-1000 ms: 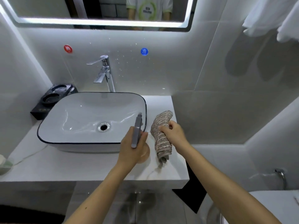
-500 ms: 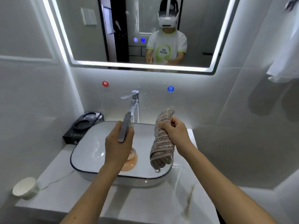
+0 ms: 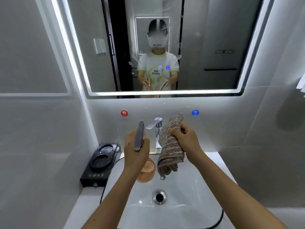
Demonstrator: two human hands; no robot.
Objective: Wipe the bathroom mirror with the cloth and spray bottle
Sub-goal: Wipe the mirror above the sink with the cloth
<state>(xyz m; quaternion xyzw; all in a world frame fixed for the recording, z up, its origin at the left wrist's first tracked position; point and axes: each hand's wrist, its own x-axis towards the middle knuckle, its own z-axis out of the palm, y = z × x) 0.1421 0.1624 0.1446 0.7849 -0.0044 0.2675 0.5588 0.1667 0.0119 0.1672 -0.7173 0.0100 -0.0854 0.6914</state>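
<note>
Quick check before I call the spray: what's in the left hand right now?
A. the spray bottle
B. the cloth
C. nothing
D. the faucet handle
A: the left hand grips the spray bottle by its grey head, while the right hand holds the cloth above the sink.

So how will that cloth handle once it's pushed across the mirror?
Probably floppy: the cloth droops in folds below the right hand. Its looped weave looks grippy and light, so it will likely bunch unless pressed flat.
</note>
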